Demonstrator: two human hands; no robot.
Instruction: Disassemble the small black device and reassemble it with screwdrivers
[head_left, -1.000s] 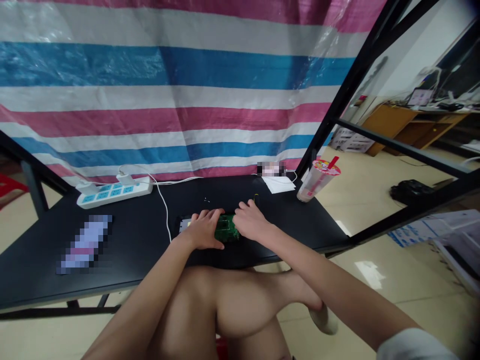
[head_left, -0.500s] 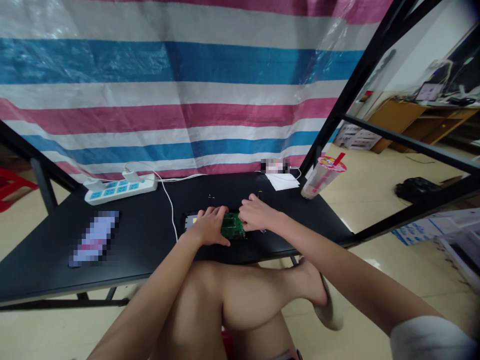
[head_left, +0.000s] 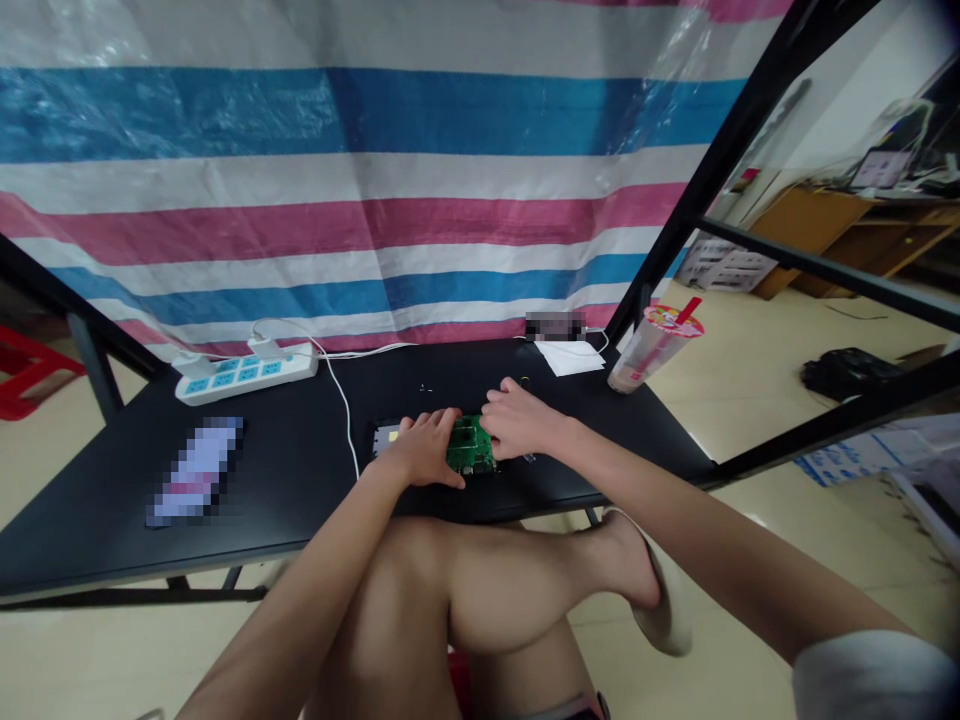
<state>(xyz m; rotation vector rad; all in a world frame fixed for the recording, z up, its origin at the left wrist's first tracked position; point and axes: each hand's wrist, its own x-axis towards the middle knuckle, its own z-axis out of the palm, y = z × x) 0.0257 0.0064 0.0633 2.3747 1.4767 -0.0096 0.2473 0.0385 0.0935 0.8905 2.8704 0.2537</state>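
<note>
A flat device with a bare green circuit board [head_left: 469, 447] lies on the black tabletop before me. My left hand [head_left: 429, 447] spans the device, fingers on its far edge and thumb at its near edge, holding it down. Between my left hand and the table's left side, the device's pale grey part [head_left: 385, 437] shows. At the board's right end is my right hand [head_left: 519, 420], its fingers curled in a closed grip. Whatever those fingers hold is hidden. Small bright bits [head_left: 425, 388] lie beyond the board, too tiny to name.
On the left are a white power strip [head_left: 296, 366] with plugs and a blurred-out phone-like object [head_left: 196, 472]. A white cable [head_left: 348, 425] runs toward the device. White paper [head_left: 571, 358] and a tilted drink cup [head_left: 652, 345] are at the right. Black frame posts [head_left: 686, 215] flank the table.
The view has shifted slightly, so the scene sits a little differently. Both hands keep nearly the same places on the board.
</note>
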